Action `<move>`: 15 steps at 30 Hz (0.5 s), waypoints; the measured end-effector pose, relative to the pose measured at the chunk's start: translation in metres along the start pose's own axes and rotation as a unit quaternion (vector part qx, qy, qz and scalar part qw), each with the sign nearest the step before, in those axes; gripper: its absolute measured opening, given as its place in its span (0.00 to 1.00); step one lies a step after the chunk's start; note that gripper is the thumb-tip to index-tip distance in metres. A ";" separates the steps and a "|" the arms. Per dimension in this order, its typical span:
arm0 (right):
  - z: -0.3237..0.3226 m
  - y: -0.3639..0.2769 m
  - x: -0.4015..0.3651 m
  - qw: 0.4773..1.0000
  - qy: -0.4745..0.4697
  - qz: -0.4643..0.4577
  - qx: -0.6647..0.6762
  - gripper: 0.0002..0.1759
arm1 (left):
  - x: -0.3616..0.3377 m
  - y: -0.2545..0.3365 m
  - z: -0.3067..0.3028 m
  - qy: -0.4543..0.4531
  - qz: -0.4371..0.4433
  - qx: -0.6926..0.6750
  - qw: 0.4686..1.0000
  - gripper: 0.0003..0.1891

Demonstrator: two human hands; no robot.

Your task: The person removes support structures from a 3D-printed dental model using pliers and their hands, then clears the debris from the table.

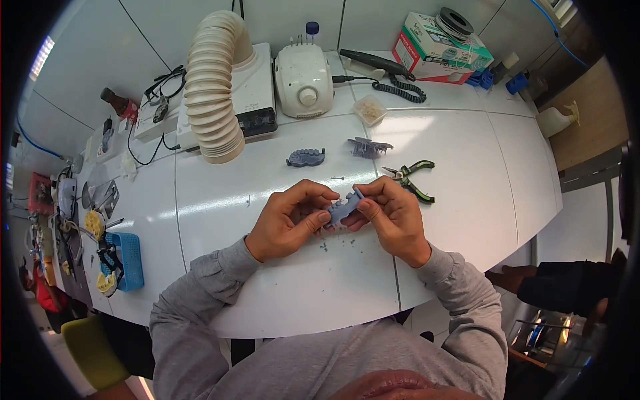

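Note:
A blue-grey dental model [343,209] is held up between my two hands above the white table. My left hand [293,219] pinches its lower left end between thumb and fingers. At its upper right end, my right hand [393,217] grips it with thumb and forefinger. Beyond my hands lies a second dental model [306,157] showing a row of teeth. Right of that rests a grey piece with many thin spikes [369,147]. Green-and-black pliers [415,180] lie with handles spread, just beyond my right hand. Small grey crumbs [325,246] are scattered below my hands.
At the back stand a ribbed white hose [212,87], a white control box with a dial [303,80] and a handpiece [377,63]. A clear tub [369,110] sits in front. To the left is a blue basket [127,261]. Another person's leg [560,287] shows at right.

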State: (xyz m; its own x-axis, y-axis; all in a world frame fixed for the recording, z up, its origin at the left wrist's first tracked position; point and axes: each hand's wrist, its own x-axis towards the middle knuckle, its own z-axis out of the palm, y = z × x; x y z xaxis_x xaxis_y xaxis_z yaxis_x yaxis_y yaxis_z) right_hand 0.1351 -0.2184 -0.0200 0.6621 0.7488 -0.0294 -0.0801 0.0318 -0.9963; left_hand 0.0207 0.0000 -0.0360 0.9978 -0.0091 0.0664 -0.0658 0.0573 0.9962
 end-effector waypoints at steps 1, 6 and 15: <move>-0.001 0.001 0.001 1.000 -0.001 -0.002 0.000 0.10 | 0.001 -0.001 -0.003 -0.010 -0.013 -0.013 1.000 0.13; -0.010 0.013 0.005 0.990 -0.006 -0.092 -0.110 0.14 | 0.005 -0.001 -0.004 0.009 -0.012 -0.069 0.998 0.12; 0.006 0.002 0.030 0.995 -0.015 -0.099 0.006 0.19 | 0.009 -0.011 -0.016 0.043 -0.011 -0.148 0.988 0.13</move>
State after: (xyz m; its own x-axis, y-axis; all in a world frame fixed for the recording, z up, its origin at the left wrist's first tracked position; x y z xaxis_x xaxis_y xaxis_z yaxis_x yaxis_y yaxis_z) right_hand 0.1500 -0.1918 -0.0222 0.6436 0.7463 0.1696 0.0401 0.1884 -0.9813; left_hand 0.0308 0.0155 -0.0477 0.9972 0.0701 0.0269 -0.0497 0.3481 0.9362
